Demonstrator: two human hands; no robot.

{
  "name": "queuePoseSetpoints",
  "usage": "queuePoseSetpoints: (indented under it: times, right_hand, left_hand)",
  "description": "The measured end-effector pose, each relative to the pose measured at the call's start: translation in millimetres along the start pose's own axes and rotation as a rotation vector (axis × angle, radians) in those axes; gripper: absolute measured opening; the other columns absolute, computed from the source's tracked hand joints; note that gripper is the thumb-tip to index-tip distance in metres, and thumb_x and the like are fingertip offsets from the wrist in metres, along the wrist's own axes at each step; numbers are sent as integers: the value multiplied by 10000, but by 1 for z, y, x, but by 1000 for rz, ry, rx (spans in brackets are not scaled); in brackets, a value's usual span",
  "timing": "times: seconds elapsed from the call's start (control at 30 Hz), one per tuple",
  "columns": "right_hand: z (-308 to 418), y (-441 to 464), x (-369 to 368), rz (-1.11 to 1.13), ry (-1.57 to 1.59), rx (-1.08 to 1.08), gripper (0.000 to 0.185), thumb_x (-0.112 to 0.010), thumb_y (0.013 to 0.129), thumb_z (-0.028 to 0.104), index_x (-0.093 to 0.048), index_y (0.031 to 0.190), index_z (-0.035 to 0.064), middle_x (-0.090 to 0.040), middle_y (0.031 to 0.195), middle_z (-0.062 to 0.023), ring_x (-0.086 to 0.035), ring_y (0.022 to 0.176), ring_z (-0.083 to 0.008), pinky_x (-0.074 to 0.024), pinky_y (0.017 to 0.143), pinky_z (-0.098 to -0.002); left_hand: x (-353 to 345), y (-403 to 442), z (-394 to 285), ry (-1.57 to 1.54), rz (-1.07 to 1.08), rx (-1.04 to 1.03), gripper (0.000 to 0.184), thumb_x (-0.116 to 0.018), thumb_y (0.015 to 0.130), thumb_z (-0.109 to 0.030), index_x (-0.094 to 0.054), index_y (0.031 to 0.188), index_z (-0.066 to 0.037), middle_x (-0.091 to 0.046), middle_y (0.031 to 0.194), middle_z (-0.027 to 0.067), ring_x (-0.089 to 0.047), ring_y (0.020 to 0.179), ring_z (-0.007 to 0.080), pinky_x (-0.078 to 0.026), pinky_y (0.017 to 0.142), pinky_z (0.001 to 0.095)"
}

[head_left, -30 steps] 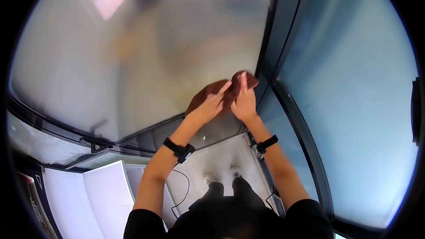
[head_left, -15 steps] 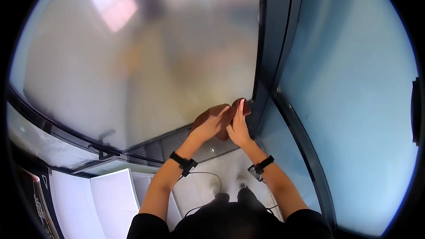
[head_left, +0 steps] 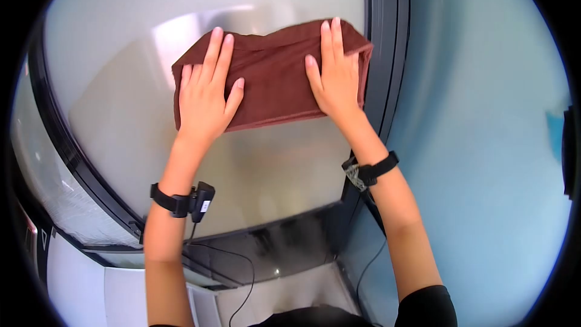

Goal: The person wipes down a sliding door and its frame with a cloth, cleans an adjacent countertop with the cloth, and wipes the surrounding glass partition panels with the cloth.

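A brown cloth point(head_left: 275, 75) lies spread flat against a frosted glass panel point(head_left: 272, 175). My left hand point(head_left: 209, 94) presses on the cloth's left part, fingers stretched and pointing up, thumb apart. On its right part rests my right hand point(head_left: 338, 82), also flat, with the thumb apart and some fingers partly under a fold of the cloth. Black straps with small devices are on both wrists, and a thin cable point(head_left: 248, 260) hangs from the left one.
A dark vertical frame point(head_left: 387, 42) runs beside the panel on the right, with a bluish panel point(head_left: 478, 145) beyond it. White surfaces point(head_left: 78, 278) and plastic-wrapped material point(head_left: 60, 200) are at the lower left. Pale floor point(head_left: 290, 297) shows below.
Both hands have moved up the glass and apart. The cloth, bunched between them before, is now spread wide. The view has tilted up, and the shoes have left it.
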State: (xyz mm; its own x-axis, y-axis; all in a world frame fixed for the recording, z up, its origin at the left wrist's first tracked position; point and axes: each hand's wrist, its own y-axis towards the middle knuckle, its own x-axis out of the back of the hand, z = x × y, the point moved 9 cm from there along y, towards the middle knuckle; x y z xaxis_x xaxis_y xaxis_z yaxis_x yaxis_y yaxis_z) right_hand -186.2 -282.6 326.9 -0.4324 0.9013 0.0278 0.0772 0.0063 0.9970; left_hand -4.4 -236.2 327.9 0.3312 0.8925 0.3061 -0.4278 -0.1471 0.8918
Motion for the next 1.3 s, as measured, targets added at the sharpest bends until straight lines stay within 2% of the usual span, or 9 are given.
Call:
queuePoseSetpoints:
  times: [0.13,0.23,0.5,0.57,0.67,0.9,1.03,1.1,1.3]
  right_hand:
    - [13,25,-11,-75,-13,50,618,-549,811,267,-355,1361,60,-286,1455,-137,-545,1009,-328,-343,917,-479]
    - [-11,6,0,-105,21,79,624,-536,824,282,-340,1374,62,-307,1446,-128,-498,1113,-327,-296,992,-479]
    - [-8,-5,2,-181,87,82,615,-557,806,312,-394,1343,59,-336,1432,-99,-562,947,-305,-321,982,-483]
    - [-4,-5,-2,-185,135,93,616,-574,787,333,-429,1322,64,-341,1428,-96,-571,898,-312,-347,953,-476]
    - [27,8,-18,-216,148,155,622,-557,804,358,-415,1331,59,-308,1446,-88,-570,927,-320,-336,971,-477]
    - [153,44,-69,-103,203,339,580,-448,883,343,-344,1382,66,-264,1468,-98,-547,1021,-233,-229,1064,-441]
    - [228,43,-84,-108,134,624,547,-413,886,319,-376,1372,72,-317,1448,-67,-434,1186,-241,-235,1053,-404]
    - [234,49,-82,-169,353,653,531,-485,835,297,-470,1281,8,-386,1396,-77,-455,1148,-250,-274,1033,-393]
    - [225,72,-78,-99,350,767,546,-486,845,362,-441,1326,106,-368,1423,1,-432,1199,-242,-268,1054,-387]
  left_hand:
    - [-1,-12,16,118,73,-211,612,-581,783,-236,-405,1362,-139,-243,1469,169,-497,760,279,-388,748,372]
    - [-13,-9,-6,163,78,-224,614,-594,771,-260,-423,1355,-183,-232,1477,161,-479,765,279,-391,764,370]
    - [-7,-8,-10,295,68,-112,635,-557,728,-213,-433,1346,-136,-222,1471,194,-491,851,307,-382,855,382]
    - [-2,-8,-3,348,59,-56,676,-542,735,-227,-374,1378,-107,-201,1477,193,-486,979,348,-370,904,399]
    - [16,-16,21,469,-89,22,679,-550,747,-249,-356,1391,-156,-232,1472,165,-497,978,350,-400,865,390]
    - [33,-54,77,673,-42,149,590,-484,832,-192,-321,1362,8,-254,1460,160,-466,1088,347,-362,945,401]
    - [37,-70,91,730,-48,281,530,-512,808,-287,-457,1241,13,-360,1342,278,-386,1195,424,-309,1008,460]
    - [38,-80,93,775,-57,240,538,-537,796,-278,-454,1251,-3,-359,1337,297,-389,1189,430,-298,1005,479]
    - [33,-72,92,779,50,356,499,-495,845,-260,-429,1266,0,-306,1357,301,-381,1169,432,-288,986,464]
